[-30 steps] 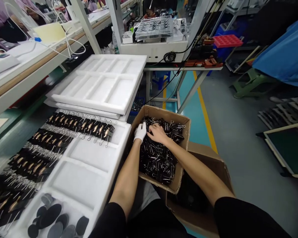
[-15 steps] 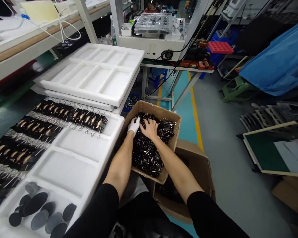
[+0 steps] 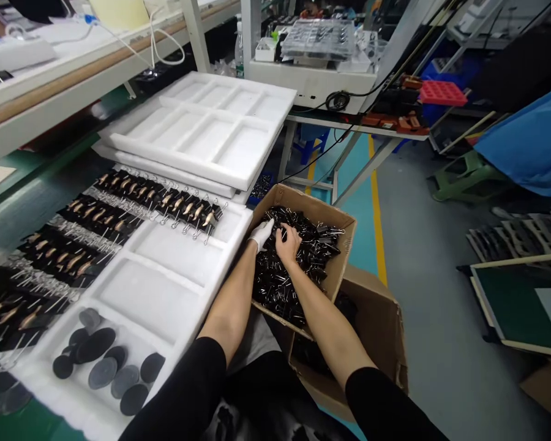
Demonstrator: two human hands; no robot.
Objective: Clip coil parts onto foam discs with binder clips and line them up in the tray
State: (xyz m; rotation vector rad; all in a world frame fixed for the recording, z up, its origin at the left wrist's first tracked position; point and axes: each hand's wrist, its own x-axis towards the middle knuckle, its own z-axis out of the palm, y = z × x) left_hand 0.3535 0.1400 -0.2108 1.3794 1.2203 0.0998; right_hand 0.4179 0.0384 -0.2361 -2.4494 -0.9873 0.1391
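Inside a cardboard box (image 3: 346,257) lies a heap of black binder clips (image 3: 280,278) with silver wire handles. My left hand (image 3: 261,235), in a white glove, is at the left of the heap, closed around black binder clips that its fingers partly hide. Just beside it, my bare right hand (image 3: 288,243) has its fingers curled in on a binder clip, most of which is covered. To the left, rows of binder clips (image 3: 158,199) gripping small tan-and-black parts lie on a white foam tray (image 3: 153,291).
Dark round discs (image 3: 101,375) fill the tray's near compartment. More foam trays (image 3: 202,128) are stacked behind it. A second cardboard box (image 3: 381,331) stands below right of the first. A metal-legged table (image 3: 321,119) stands ahead, and a green-topped cart (image 3: 518,300) at the right.
My right hand's fingers have gone from spread over the heap to curled in. My left hand stays at the heap's left side. The whole view has shifted to the left.
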